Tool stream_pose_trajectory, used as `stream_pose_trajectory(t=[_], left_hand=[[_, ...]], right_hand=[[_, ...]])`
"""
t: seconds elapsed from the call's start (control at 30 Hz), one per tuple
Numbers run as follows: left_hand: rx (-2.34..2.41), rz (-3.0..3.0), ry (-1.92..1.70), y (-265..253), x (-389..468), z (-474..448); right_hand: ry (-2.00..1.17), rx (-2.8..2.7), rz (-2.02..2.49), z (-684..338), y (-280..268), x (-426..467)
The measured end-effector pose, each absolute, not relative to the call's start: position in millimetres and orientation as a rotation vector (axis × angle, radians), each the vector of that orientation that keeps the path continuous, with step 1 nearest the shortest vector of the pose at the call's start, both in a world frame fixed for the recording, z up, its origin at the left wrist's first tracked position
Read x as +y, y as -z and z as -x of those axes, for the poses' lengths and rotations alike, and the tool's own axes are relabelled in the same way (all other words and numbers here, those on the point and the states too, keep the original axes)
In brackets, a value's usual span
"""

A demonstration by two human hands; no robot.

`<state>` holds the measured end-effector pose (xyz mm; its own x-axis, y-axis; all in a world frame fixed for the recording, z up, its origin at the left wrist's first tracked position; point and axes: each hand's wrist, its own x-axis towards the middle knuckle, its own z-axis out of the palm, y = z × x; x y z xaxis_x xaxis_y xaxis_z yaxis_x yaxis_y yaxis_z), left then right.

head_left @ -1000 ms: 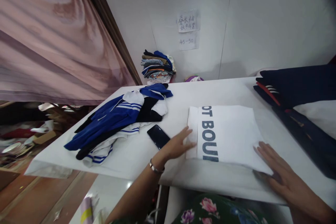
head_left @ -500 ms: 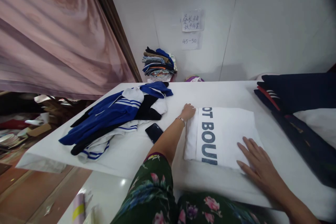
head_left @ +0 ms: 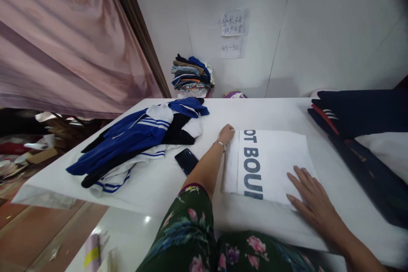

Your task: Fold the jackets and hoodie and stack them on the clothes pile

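We observe a white garment (head_left: 280, 157) lying flat and folded on the white table (head_left: 261, 112), right of centre and close to the near edge. Dark lettering, "BOU" legible in it, runs from the far edge of the garment to the near one, cut off at both; a narrow strip lies along its left side. Left hand (head_left: 226, 133): at the garment's far left corner, fingers curled and drawn together, the corner pinched at the fingertips. Right hand (head_left: 307, 195): open, palm down, fingers spread flat on the garment's near right part, grasping nothing. We note a bracelet (head_left: 219, 144) on the left wrist and a green floral sleeve (head_left: 188, 221) on that arm. Left of the garment, apart from it, a phone (head_left: 185, 161) lies dark-screened beside the left forearm. Beyond the phone we record a loose heap (head_left: 127, 140) of blue, black and white clothes, spread slantwise. On the right, dark clothes (head_left: 366, 110) lie piled, some white cloth among them. Behind the table's far edge stands a stack (head_left: 191, 76) of folded clothes near the wall, which carries two paper notes (head_left: 235, 22), the lower marked "45-50". A pink curtain (head_left: 63, 42) hangs at far left.
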<state>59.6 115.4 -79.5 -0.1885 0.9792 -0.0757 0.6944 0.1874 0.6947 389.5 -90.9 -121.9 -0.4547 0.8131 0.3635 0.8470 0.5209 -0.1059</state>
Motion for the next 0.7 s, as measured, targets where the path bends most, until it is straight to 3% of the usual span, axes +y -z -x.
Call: stream_pose_trajectory(t=[0.3,0.43,0.53,0.7], left_hand=[[1.835,-1.880,-0.910,47,85,-90],[1.610,-2.339,-0.594,56,60,-111],[1.638,-2.342,-0.375,69,54,-113],[1.697,-2.379,-0.353,78,58,-110]], right_hand=[[-0.001,-2.423,1.415,-392,95,-83],[0.027,-2.351,1.443,-377,71,-47],[-0.030,-2.304,1.582,-369,69,-16],[-0.312,-2.240,1.724,-365,87,2]])
